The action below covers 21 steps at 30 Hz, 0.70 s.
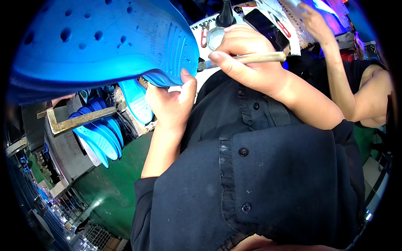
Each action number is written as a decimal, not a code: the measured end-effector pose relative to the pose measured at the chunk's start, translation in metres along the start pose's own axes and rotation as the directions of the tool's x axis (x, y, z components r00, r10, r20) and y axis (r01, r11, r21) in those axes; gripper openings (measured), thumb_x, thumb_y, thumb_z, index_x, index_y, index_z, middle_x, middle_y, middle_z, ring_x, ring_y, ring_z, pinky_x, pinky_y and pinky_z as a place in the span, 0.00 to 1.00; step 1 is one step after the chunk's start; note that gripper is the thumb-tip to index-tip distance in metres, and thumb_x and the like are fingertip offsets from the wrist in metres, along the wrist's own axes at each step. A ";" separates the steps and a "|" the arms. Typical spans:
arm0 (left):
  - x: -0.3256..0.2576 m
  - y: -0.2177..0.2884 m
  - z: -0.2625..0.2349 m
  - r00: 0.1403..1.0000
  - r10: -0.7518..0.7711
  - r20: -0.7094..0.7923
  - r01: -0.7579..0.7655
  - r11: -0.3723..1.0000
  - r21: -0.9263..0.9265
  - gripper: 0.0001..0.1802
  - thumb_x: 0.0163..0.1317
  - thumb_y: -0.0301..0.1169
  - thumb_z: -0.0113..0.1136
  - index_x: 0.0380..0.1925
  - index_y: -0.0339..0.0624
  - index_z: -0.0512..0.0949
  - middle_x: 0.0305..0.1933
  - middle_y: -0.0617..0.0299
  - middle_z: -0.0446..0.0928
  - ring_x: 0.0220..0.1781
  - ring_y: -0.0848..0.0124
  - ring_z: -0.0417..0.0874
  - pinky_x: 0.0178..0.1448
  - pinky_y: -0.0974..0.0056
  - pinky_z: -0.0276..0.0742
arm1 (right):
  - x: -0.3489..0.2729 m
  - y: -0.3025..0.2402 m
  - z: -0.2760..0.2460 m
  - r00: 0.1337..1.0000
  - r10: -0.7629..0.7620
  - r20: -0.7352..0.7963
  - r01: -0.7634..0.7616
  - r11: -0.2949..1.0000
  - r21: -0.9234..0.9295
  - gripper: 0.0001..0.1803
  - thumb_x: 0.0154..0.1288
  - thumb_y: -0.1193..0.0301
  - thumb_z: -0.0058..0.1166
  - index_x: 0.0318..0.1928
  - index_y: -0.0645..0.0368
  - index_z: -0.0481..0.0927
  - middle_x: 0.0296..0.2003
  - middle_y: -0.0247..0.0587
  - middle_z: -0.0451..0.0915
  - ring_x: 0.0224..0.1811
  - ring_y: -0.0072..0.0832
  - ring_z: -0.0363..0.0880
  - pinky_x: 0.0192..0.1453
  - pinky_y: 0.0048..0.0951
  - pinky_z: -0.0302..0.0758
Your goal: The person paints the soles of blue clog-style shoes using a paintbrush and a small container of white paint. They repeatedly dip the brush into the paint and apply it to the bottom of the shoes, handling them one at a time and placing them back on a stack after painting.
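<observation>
A large blue clog (125, 46) with round holes and ridges fills the upper left, close to the camera. My left hand (171, 102) is closed on its edge, the thumb lying on the ridged end. Between the fingers of my right hand (251, 62) is a brush (261, 57) with a pale wooden handle. The brush's dark tip meets the rim of the clog, just above my left thumb. Right behind my right fingers stands a small round cup (215, 38) with something whitish in it.
On the white-covered table are a black bottle (226, 16), a dark phone (266, 30) and red-handled snips (204, 34). Several blue sole-shaped pieces (100, 134) lean by a metal frame (83, 120) at left. Another person's arm (335, 71) reaches in at the right.
</observation>
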<state>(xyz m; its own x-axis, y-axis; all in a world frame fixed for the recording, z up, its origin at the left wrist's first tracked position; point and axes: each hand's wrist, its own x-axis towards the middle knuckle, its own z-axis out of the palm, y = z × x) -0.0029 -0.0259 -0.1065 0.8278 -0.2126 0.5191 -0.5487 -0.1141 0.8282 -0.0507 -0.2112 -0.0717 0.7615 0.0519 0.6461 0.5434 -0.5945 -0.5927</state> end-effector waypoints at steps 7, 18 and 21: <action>0.003 -0.001 -0.004 0.988 0.139 0.063 -0.145 0.984 0.106 0.12 0.45 0.21 0.63 0.33 0.33 0.75 0.29 0.53 0.79 0.29 0.65 0.82 0.36 0.66 0.76 | -0.002 0.000 -0.001 1.000 -0.025 0.016 0.027 0.994 -0.107 0.12 0.56 0.65 0.60 0.20 0.57 0.79 0.17 0.35 0.76 0.22 0.32 0.74 0.32 0.31 0.67; 0.009 -0.001 -0.015 0.990 0.066 0.125 -0.088 0.980 0.180 0.15 0.53 0.20 0.61 0.41 0.28 0.72 0.42 0.54 0.77 0.43 0.73 0.76 0.50 0.66 0.71 | -0.021 0.008 -0.036 0.967 0.220 -0.125 -0.230 0.971 -0.070 0.15 0.62 0.67 0.54 0.21 0.60 0.80 0.18 0.38 0.76 0.24 0.32 0.74 0.36 0.31 0.69; 0.033 0.040 -0.022 0.995 -0.013 0.104 0.010 0.999 0.032 0.18 0.54 0.20 0.61 0.45 0.29 0.72 0.44 0.55 0.76 0.43 0.72 0.76 0.51 0.66 0.71 | -0.028 0.014 -0.048 0.900 0.386 -0.202 -0.373 0.923 0.098 0.16 0.64 0.67 0.52 0.22 0.62 0.80 0.20 0.39 0.77 0.27 0.32 0.75 0.35 0.30 0.70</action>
<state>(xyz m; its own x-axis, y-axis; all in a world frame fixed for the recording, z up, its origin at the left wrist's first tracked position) 0.0050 -0.0159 -0.0520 0.8185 -0.3105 0.4835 -0.5438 -0.1471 0.8262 -0.0812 -0.2596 -0.0748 0.8238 -0.3445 0.4502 0.2517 -0.4892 -0.8350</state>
